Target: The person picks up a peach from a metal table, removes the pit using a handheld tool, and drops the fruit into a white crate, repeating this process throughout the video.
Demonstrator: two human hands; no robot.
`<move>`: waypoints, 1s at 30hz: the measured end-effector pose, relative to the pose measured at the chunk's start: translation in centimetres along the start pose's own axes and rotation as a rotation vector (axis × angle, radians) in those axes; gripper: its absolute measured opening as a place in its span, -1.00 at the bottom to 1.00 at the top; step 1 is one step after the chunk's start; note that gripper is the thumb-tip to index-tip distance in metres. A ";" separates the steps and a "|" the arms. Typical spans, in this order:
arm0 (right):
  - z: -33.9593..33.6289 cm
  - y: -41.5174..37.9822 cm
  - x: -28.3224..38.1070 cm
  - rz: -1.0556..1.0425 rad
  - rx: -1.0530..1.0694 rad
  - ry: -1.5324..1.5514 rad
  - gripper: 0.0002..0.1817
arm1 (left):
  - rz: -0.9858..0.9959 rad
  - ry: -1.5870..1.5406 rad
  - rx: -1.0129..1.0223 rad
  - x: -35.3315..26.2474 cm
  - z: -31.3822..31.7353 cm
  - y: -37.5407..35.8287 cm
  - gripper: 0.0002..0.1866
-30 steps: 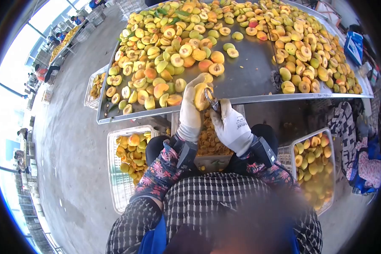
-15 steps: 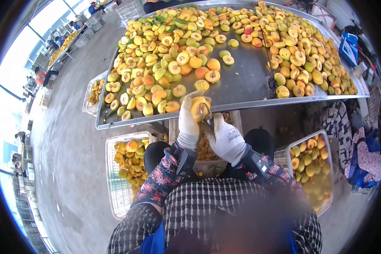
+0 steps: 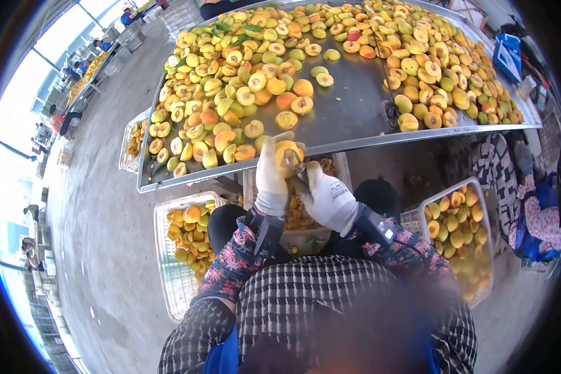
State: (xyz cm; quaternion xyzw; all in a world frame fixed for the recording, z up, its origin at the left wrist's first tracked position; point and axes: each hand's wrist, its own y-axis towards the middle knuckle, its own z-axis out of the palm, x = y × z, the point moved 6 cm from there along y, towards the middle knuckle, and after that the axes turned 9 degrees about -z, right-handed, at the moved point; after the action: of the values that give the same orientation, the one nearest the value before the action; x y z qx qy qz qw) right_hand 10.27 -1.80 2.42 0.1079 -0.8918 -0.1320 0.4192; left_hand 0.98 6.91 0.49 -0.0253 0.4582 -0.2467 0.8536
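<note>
The peach half [image 3: 290, 156] is just in front of the metal table's [image 3: 349, 115] near rim, at the palm side of the gloved left hand [image 3: 272, 181]; those fingers are curled round its outer side and clamped on it, its cut face toward the gloved right hand [image 3: 328, 198]. The right fingers are together, gripping a metal pitting tool [image 3: 302, 172] whose tip meets the cut face; the grip hides most of its handle. Beneath the table's near rim, a crate of fruit pieces [image 3: 305, 235] sits below the hands, partly blocked by them. In front of the table stand a left crate [image 3: 176, 293] and a right crate [image 3: 490, 265], both holding fruit. On the table, loose peach halves [image 3: 215, 103] crowd the left, a second heap [image 3: 439, 71] covers the right, and a dark clump [image 3: 389, 113] lies near the rim.
</note>
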 end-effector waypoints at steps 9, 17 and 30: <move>-1.7 0.4 -1.3 0.033 0.035 0.031 -0.68 | 0.112 0.096 0.126 -1.0 1.4 -0.6 -0.53; -2.4 -0.3 -0.8 0.210 -0.041 0.183 -0.65 | 0.217 0.173 0.039 -0.1 1.8 -0.7 -0.49; -1.8 0.0 -0.1 -0.079 0.036 -0.355 -0.66 | -0.001 -0.178 0.112 0.5 1.2 -1.0 -0.55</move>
State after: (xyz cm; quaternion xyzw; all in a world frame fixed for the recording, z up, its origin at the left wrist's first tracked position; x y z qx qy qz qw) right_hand 11.71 -2.06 3.49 0.1256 -0.9490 -0.1492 0.2478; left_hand 1.81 5.62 1.04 0.0004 0.3661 -0.2689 0.8909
